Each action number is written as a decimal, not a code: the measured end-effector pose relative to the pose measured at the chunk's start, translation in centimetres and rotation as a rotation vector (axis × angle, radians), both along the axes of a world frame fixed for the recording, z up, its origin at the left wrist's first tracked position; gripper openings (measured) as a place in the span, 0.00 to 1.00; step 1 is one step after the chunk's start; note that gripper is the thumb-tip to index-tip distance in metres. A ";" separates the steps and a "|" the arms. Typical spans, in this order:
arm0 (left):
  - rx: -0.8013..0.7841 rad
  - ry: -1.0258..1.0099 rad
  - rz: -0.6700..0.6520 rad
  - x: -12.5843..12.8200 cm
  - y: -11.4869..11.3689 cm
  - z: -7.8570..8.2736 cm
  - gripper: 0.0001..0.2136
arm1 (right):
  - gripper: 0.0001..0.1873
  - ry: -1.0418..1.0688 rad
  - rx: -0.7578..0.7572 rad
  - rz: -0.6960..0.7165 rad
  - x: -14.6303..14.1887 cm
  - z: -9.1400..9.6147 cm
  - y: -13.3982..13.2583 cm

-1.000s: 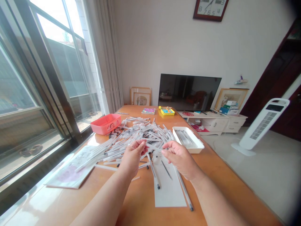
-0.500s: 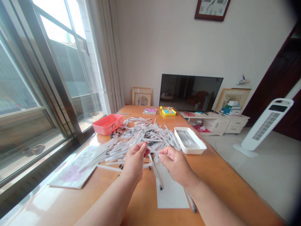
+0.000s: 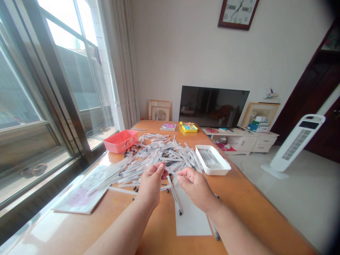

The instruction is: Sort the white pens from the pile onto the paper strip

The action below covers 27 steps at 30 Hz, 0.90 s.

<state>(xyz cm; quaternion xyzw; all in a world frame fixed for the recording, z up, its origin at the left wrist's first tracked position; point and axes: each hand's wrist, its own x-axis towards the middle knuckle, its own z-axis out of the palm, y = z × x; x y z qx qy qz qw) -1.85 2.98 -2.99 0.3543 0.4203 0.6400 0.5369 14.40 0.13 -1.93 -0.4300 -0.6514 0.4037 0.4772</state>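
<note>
My left hand (image 3: 151,182) is closed in a pinch on one end of a clear pen barrel (image 3: 170,170). At the barrel's other end my right hand (image 3: 196,187) pinches too; whether a thin refill is between those fingers is too small to tell. Beneath my hands lies a white sheet of paper (image 3: 192,219), with a black-tipped pen (image 3: 174,198) slanting across it. A large heap of pens and translucent barrels (image 3: 148,156) spreads just beyond. Another pen (image 3: 214,228) lies by my right wrist, partly hidden.
A white tray (image 3: 227,166) holding thin refills stands right of the heap, a red basket (image 3: 117,145) to its left. A booklet (image 3: 77,198) lies at left under some barrels. At the table's far end are a yellow box (image 3: 189,129) and a colourful booklet (image 3: 168,126).
The camera view has tilted slightly, so more of the clock shows. Both hands stay on the pen barrel in nearly the same pose.
</note>
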 end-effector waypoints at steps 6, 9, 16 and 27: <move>-0.009 -0.036 -0.004 -0.8 1.0 0.1 0.18 | 0.20 0.084 -0.154 0.008 1.8 0.3 1.3; -0.026 -0.041 0.036 -1.3 1.5 0.0 0.20 | 0.23 0.156 -0.253 -0.022 2.8 0.5 1.7; 0.008 -0.030 0.060 -2.0 2.0 -0.3 0.20 | 0.15 0.091 -0.297 0.006 3.6 0.8 1.5; -0.006 -0.047 -0.057 -2.1 1.6 0.2 0.25 | 0.12 0.051 -0.243 -0.099 4.3 1.1 1.8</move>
